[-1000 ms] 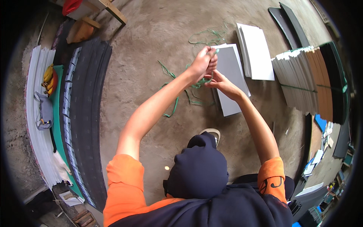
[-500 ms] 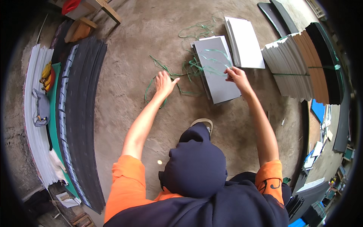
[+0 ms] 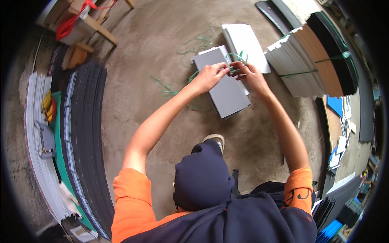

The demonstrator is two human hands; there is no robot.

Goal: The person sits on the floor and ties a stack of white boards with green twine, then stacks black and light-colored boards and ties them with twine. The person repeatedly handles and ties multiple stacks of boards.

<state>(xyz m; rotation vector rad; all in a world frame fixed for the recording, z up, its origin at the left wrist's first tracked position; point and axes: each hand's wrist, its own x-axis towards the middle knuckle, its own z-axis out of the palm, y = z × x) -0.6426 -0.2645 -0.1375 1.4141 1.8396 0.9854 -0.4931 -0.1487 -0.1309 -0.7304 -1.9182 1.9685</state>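
My two hands have come close together above a small stack of grey sheets [image 3: 229, 99] on the floor. A tangled length of green plastic string [image 3: 242, 56] loops up between them. With thumb and fingertips my left hand [image 3: 211, 77] pinches the string. My right hand [image 3: 252, 77] grips it too, fingers bent, its exact hold partly hidden by the loops. More loose string trails on the floor to the left of the grey sheets and beyond them. Just past my right hand lies a stack of white sheets [image 3: 248, 42].
At the right stands a tied bundle of white, brown and black sheets [image 3: 314, 60]. Long dark sheets [image 3: 87, 141] line the left side, with a grey pouch [image 3: 46, 139] on the pale sheets beside them. A wooden-legged stand [image 3: 99, 30] is at the far left.
My left hand has moved right and my right hand slightly left, so they now meet over the grey sheets. The string between them is gathered into loops. The whole view has shifted.
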